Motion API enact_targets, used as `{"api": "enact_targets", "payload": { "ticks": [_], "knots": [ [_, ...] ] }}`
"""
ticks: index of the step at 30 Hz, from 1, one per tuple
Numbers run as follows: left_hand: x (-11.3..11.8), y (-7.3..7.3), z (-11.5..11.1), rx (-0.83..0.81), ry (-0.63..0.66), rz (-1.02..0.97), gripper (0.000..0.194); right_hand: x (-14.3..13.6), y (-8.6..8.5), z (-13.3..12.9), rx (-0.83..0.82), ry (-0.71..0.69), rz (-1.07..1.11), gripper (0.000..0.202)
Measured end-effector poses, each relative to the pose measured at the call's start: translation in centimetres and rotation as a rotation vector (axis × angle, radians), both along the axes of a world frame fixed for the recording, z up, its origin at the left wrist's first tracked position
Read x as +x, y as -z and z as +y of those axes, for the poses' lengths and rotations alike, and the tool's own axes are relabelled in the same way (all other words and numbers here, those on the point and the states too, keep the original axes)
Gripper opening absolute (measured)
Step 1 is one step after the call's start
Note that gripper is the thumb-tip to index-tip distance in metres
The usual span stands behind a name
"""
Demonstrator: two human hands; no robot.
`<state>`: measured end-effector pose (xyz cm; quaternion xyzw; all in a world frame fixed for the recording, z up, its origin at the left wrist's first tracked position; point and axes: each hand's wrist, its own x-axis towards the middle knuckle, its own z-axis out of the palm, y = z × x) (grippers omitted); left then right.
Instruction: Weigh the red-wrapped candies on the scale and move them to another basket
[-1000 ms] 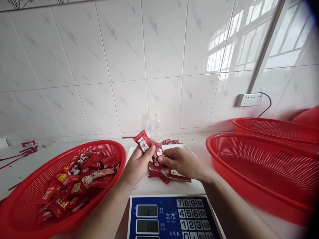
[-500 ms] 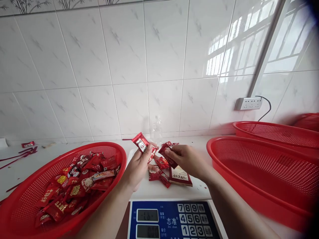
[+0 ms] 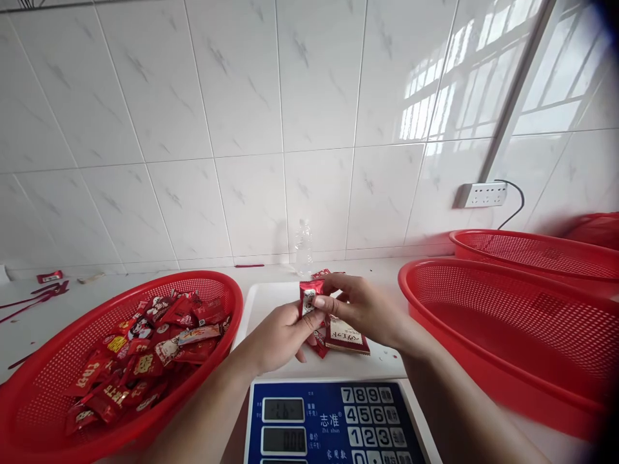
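Above the white scale tray (image 3: 264, 299), my left hand (image 3: 283, 335) is closed on a small red and white packet (image 3: 308, 298). My right hand (image 3: 351, 309) meets it there, its thumb and fingers pressed on the same packet; whether it holds anything else is hidden. Under the hands, more red packets and a larger cream and red packet (image 3: 345, 336) lie on the tray. The blue scale panel (image 3: 329, 422) is nearest to me. On the left stands a red basket (image 3: 43, 380) holding many red-wrapped packets (image 3: 145, 364).
Two red perforated baskets (image 3: 503, 316) stand on the right, one behind the other. A clear bottle (image 3: 304, 248) is behind the tray near the tiled wall. Dark red ribbons (image 3: 41, 296) lie at the far left. A power strip (image 3: 483, 194) is on the wall.
Both hands have come together. The packet in my left hand has moved right and now stands upright between them. My right hand's fingers have shifted onto it. The view has tilted slightly.
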<state>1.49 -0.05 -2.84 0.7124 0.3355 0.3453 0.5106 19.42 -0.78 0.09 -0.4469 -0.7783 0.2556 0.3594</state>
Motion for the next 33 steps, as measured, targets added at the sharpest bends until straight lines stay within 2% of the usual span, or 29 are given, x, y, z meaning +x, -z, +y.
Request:
{"api": "enact_targets", "payload": {
  "ticks": [4,7,9,11,13,15,17,22,25,29,33],
  "knots": [
    [0.1,0.1,-0.2,0.042,0.056,0.024,0.033,0.0,0.0,-0.3,-0.037,0.014,0.029,0.034],
    [0.0,-0.2,-0.1,0.006,0.067,0.001,0.021,0.0,-0.2,-0.3,-0.023,0.061,0.088,0.034],
    [-0.1,-0.5,0.0,-0.050,0.001,-0.092,0.027,0.3,-0.5,-0.3,0.009,0.125,0.124,0.036],
    [-0.2,-0.6,0.3,-0.085,-0.116,-0.215,0.031,0.7,-0.6,-0.1,0.072,0.263,0.096,0.039],
    [-0.3,-0.6,0.6,-0.064,-0.205,-0.301,0.027,1.1,-0.6,0.3,0.125,0.419,-0.018,0.040],
    [-0.5,-0.5,1.0,0.007,-0.236,-0.304,0.021,1.4,-0.3,0.7,0.126,0.481,-0.143,0.039],
    [-0.6,-0.2,1.2,0.140,-0.259,-0.210,0.018,1.4,0.2,1.0,0.090,0.428,-0.226,0.035],
    [-0.6,0.6,1.3,0.545,-0.414,0.185,0.019,0.9,1.2,1.3,0.038,0.280,-0.405,0.035],
    [-0.6,1.0,1.5,0.703,-0.380,0.357,0.025,1.0,1.4,1.4,0.029,0.266,-0.472,0.031],
    [-0.8,1.1,1.7,0.827,-0.399,0.612,0.033,1.4,1.5,1.6,0.032,0.269,-0.509,0.028],
    [-0.9,0.7,1.4,0.853,-0.456,0.830,0.036,1.4,1.7,1.6,0.046,0.165,-0.528,0.032]
  ]
}}
